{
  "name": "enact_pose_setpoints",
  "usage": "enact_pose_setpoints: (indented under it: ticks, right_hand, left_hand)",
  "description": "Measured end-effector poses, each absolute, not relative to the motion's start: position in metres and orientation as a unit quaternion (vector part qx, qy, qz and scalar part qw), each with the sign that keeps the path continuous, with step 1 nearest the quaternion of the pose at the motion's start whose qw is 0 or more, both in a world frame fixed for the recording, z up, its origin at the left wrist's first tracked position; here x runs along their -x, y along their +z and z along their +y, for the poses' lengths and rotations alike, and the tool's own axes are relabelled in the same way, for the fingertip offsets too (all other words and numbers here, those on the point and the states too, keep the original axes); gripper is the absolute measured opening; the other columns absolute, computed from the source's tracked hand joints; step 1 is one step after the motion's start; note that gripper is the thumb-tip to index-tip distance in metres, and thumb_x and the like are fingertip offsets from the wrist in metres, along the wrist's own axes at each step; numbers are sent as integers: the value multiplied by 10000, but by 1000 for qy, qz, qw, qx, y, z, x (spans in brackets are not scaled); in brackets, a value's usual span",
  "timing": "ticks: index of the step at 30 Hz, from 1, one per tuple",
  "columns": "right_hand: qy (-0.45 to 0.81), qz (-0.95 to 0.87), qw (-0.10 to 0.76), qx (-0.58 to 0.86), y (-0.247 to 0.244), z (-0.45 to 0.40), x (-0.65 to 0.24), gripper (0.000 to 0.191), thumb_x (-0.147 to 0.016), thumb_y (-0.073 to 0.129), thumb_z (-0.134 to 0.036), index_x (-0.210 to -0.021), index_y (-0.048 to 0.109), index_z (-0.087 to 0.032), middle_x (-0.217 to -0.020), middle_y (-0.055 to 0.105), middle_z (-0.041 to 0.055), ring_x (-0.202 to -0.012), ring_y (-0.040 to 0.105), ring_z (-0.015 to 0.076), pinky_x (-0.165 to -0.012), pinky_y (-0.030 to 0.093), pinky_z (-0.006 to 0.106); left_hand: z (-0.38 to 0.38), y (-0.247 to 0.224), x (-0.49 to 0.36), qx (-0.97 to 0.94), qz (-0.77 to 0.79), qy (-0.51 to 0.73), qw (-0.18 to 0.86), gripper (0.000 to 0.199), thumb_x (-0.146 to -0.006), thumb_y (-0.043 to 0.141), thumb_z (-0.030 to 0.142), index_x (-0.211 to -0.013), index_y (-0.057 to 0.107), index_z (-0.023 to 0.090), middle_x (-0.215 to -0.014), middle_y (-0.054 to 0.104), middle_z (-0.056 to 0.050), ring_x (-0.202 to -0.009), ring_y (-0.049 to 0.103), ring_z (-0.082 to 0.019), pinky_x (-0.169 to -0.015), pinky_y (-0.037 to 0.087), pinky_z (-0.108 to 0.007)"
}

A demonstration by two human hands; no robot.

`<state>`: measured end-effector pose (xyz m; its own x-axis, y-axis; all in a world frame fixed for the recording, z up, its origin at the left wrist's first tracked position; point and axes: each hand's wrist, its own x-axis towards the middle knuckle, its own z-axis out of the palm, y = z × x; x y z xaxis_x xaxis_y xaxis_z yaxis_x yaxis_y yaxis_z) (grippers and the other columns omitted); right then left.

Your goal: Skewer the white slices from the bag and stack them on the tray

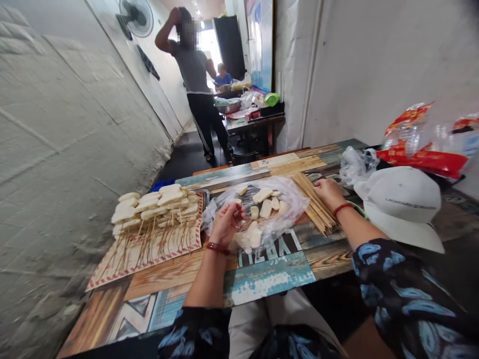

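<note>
My left hand [227, 222] is over the near left edge of a clear plastic bag [294, 192] spread on the table. Its fingers are curled together, and whatever they may hold is hidden. Pale, flat slices of food [266, 208] lie loose on the bag, just right of that hand. My right hand [330, 193] is beside the far right part of a bundle of thin wooden skewers [314, 207]. Its fingertips are pinched together, and I cannot make out anything between them. Farther left, skewered pale slices [164, 202] are stacked on a tray [192, 234] with a red-striped border.
A white cap [400, 199], a crumpled plastic bag [357, 164] and red packaging [422, 159] sit on the right of the patterned table [269, 286]. Beyond it stands a person [196, 70], near another table with a metal bowl [227, 105]. A wall fan [136, 17] hangs at left.
</note>
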<state>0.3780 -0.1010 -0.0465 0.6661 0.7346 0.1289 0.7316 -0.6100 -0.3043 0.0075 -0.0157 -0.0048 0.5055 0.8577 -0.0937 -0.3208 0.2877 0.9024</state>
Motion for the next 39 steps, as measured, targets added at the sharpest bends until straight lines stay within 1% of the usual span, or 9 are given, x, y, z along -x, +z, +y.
enact_pose_setpoints:
  ticks: [6, 10, 15, 21, 25, 29, 35, 37, 39]
  right_hand:
    - [19, -389, 168, 905, -40, -100, -370, 252, -791, 589, -243, -874, 821, -191, -878, 790, 110, -785, 713, 213, -607, 436, 249]
    - [12, -381, 177, 907, -33, -105, -366, 296, -807, 558, -276, -910, 824, -199, -883, 790, 119, -778, 712, 220, -601, 431, 255]
    - [7, -377, 182, 908, -21, -107, -359, 286, -790, 566, -295, -864, 830, -215, -868, 790, 122, -772, 717, 237, -614, 436, 265]
    - [-35, -387, 198, 900, -1, -107, -354, 357, -870, 508, -351, -983, 812, -203, -974, 787, 126, -862, 723, 246, -610, 414, 266]
    - [-43, -418, 190, 887, 10, -106, -353, 325, -875, 534, -352, -996, 810, -230, -1019, 786, 95, -883, 715, 226, -617, 401, 257]
    - [-40, -439, 170, 881, 15, -106, -349, 297, -873, 546, -318, -929, 816, -207, -960, 789, 106, -837, 705, 216, -597, 373, 257]
    - [-62, -456, 162, 873, 23, -105, -339, 282, -871, 546, -287, -755, 779, -177, -820, 766, 114, -766, 683, 212, -599, 357, 266]
    - [-82, -449, 173, 873, 31, -103, -335, 297, -906, 507, -273, -825, 768, -160, -843, 757, 130, -776, 681, 225, -620, 375, 275]
    - [-110, -445, 195, 867, 43, -102, -327, 336, -966, 424, -269, -982, 736, -142, -956, 748, 147, -853, 678, 234, -677, 407, 281]
  left_hand:
    - [-14, -6, -6, -440, 298, 405, 744, 345, -694, 810, 412, -811, 634, 140, -758, 670, -24, -612, 602, -99, -629, 487, -234]
    - [-14, -7, -6, -441, 297, 407, 743, 349, -701, 802, 417, -819, 633, 136, -752, 672, -29, -598, 599, -96, -610, 476, -227]
    - [-13, -9, -6, -438, 292, 407, 746, 361, -692, 804, 428, -821, 636, 136, -743, 673, -29, -592, 600, -96, -608, 471, -223]
    - [-10, -10, -5, -431, 283, 408, 754, 338, -704, 802, 391, -851, 646, 129, -753, 673, -30, -602, 608, -98, -608, 476, -220]
    - [-10, -10, -4, -436, 280, 404, 754, 341, -712, 799, 396, -858, 645, 129, -763, 677, -34, -609, 611, -102, -600, 476, -219]
    - [-11, -9, -4, -440, 276, 406, 752, 345, -711, 803, 409, -839, 642, 132, -761, 675, -30, -604, 606, -100, -597, 479, -219]
    - [-12, -7, -3, -431, 276, 414, 753, 369, -680, 823, 429, -821, 650, 136, -743, 672, -21, -600, 605, -97, -582, 474, -207]
    - [-12, -7, -2, -428, 275, 415, 755, 381, -658, 837, 433, -812, 654, 137, -734, 670, -19, -594, 604, -98, -575, 475, -208]
    - [-12, -7, -2, -427, 274, 415, 755, 388, -650, 842, 441, -807, 659, 137, -735, 672, -21, -593, 605, -98, -577, 480, -211]
